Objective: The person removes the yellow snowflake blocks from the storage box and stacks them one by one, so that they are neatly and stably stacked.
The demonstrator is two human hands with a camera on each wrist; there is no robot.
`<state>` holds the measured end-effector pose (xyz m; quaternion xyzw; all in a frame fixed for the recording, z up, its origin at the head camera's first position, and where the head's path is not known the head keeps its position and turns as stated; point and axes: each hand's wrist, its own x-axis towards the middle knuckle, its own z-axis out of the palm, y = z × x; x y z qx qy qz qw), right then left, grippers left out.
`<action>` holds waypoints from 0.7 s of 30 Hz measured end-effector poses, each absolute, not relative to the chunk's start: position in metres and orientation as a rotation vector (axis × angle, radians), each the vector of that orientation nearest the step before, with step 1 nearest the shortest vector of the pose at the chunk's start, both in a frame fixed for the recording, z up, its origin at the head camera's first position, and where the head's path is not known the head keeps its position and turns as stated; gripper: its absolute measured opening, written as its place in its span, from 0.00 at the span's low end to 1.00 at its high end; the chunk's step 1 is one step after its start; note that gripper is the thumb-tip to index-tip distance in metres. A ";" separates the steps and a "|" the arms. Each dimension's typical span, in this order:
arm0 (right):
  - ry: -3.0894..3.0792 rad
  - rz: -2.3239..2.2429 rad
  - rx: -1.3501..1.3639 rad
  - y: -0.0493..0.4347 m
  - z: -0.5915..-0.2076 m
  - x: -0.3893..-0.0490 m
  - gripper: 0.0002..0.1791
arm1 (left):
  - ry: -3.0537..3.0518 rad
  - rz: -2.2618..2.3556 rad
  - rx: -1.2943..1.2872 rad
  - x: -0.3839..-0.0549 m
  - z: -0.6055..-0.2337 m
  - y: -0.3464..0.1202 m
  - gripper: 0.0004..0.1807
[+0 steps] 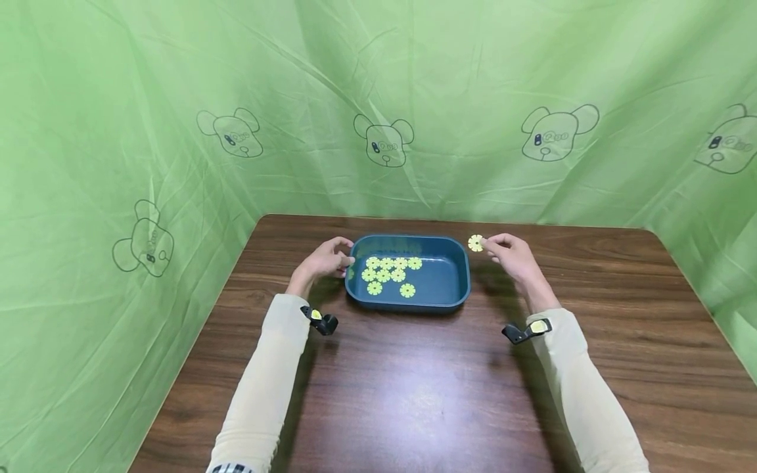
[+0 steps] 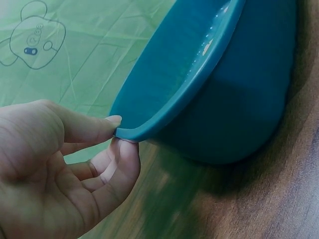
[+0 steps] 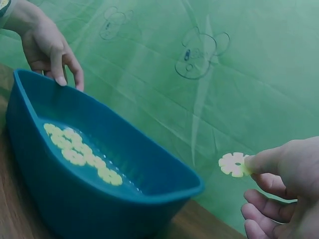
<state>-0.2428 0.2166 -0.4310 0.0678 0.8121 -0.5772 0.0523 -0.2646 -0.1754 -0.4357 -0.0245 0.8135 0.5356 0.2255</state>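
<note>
Green cloth [image 1: 319,72] hangs behind the table [image 1: 384,407]. My right grip [image 1: 513,256] pinches a flower disc [image 3: 229,163] by its edge; left of it, my left grip [image 1: 325,259] holds the tub [image 1: 440,279] by its rim. So slight a pinch might drop the disc; a tug could tilt the tub.

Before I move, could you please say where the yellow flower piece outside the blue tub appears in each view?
Head: yellow flower piece, right of centre, about mid-height.
Left wrist: not visible.
Right wrist: yellow flower piece, right of centre, below mid-height.
Shared landmark: blue tub, in all three.
</note>
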 end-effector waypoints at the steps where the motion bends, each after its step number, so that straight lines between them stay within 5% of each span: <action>1: 2.471 -1.755 0.212 0.219 -0.432 -0.242 0.25 | 2.240 1.480 -0.067 -0.264 -0.435 -0.175 0.23; 21: 2.583 -1.541 0.320 0.249 -0.473 -0.221 0.22 | 2.252 1.467 -0.073 -0.264 -0.434 -0.175 0.23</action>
